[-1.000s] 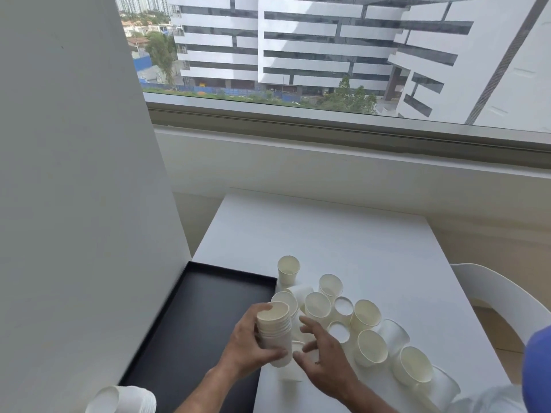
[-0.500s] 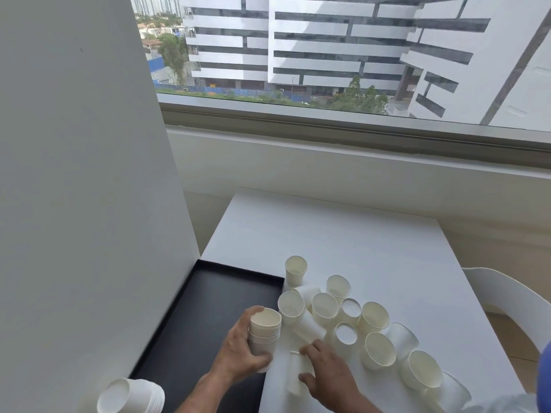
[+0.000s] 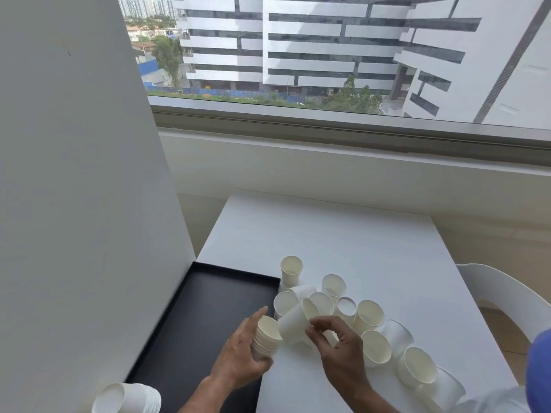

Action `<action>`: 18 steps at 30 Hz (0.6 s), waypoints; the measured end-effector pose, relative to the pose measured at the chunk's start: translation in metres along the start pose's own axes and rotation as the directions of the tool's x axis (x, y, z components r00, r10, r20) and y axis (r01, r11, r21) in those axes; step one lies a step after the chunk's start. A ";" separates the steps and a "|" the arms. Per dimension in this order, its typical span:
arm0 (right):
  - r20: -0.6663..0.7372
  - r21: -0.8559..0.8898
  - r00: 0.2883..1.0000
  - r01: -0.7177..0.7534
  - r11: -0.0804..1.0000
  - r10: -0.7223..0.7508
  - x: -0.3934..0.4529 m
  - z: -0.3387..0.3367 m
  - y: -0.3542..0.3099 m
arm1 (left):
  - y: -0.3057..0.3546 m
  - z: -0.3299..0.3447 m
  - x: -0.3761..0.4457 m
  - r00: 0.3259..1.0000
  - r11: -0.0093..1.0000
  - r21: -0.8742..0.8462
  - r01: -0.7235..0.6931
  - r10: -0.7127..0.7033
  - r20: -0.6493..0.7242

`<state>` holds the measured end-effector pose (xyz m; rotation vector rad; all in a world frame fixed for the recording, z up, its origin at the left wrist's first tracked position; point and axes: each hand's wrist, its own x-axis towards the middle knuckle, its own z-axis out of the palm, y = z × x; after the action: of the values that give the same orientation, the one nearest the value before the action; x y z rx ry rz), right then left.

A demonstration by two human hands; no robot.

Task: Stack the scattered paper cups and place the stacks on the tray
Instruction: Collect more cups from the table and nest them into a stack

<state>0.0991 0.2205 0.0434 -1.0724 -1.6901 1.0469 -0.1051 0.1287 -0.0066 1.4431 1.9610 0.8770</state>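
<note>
My left hand (image 3: 241, 351) grips a short stack of white paper cups (image 3: 267, 336), held upright over the right edge of the black tray (image 3: 196, 317). My right hand (image 3: 340, 350) holds a single white paper cup (image 3: 295, 321) tilted on its side, mouth up and to the right, right beside the stack. Several loose cups (image 3: 369, 315) stand or lie scattered on the white table (image 3: 343, 242), from a far upright cup (image 3: 291, 268) to others near the front right. Another stack of cups (image 3: 125, 397) lies on its side at the tray's near-left corner.
A tall white wall panel (image 3: 74, 204) borders the tray on the left. A white plastic chair (image 3: 507, 293) stands at the table's right side. A window ledge (image 3: 328, 162) runs behind the table. A blue cap brim (image 3: 539, 371) shows at the lower right.
My right hand has lifted one cup off the table and brought it, tilted, up beside the stack in my left hand. The view has shifted slightly left.
</note>
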 end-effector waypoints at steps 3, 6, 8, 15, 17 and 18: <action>0.025 -0.007 0.995 0.097 0.995 -0.097 0.002 0.006 -0.010 | 0.010 0.003 0.002 0.999 1.000 0.000 -0.031 0.031 0.015; 0.040 -0.034 0.991 0.132 0.991 -0.130 0.003 0.006 -0.012 | 0.016 0.005 0.002 0.995 0.997 0.024 -0.079 0.077 0.059; 0.045 -0.038 0.991 0.126 0.991 -0.124 0.004 0.002 -0.010 | 0.016 0.006 0.001 0.993 0.996 0.020 -0.086 0.084 0.078; 0.167 -0.109 0.977 0.155 0.982 -0.136 -0.001 0.002 -0.003 | 0.033 0.018 0.009 0.992 0.993 -0.062 -0.104 0.108 0.058; 0.225 -0.128 0.964 0.172 0.977 -0.140 -0.001 0.001 0.000 | 0.034 0.019 0.013 0.993 0.991 -0.080 -0.105 0.109 0.043; 0.252 -0.130 0.956 0.186 0.974 -0.149 0.000 -0.001 0.003 | 0.034 0.018 0.014 0.993 0.991 -0.079 -0.106 0.109 0.040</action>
<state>0.1006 0.2217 0.0408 -0.9036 -2.0468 0.9811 -0.0748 0.1524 0.0067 1.5226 1.8117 0.9489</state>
